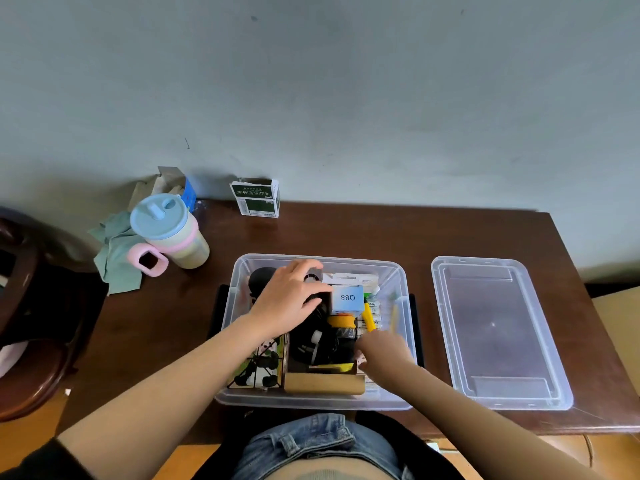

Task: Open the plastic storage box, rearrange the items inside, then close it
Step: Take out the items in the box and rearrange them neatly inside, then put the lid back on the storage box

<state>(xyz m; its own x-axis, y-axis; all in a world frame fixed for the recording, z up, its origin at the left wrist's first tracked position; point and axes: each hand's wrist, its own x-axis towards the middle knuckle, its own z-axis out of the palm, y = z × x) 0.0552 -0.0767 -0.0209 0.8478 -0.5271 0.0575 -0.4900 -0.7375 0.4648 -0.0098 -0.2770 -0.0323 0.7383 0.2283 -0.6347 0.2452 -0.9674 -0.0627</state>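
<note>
Left hand (291, 299) lies with fingers loosely spread on black stuff inside the clear plastic box (239, 341), gripping nothing. Right hand (382, 355) digs in at 4 o'clock, grip hidden. Smooth clear lid (498, 327) lies at 3 o'clock.

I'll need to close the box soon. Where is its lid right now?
In the head view the clear lid lies flat on the brown table, to the right of the open storage box, apart from both hands.
</note>
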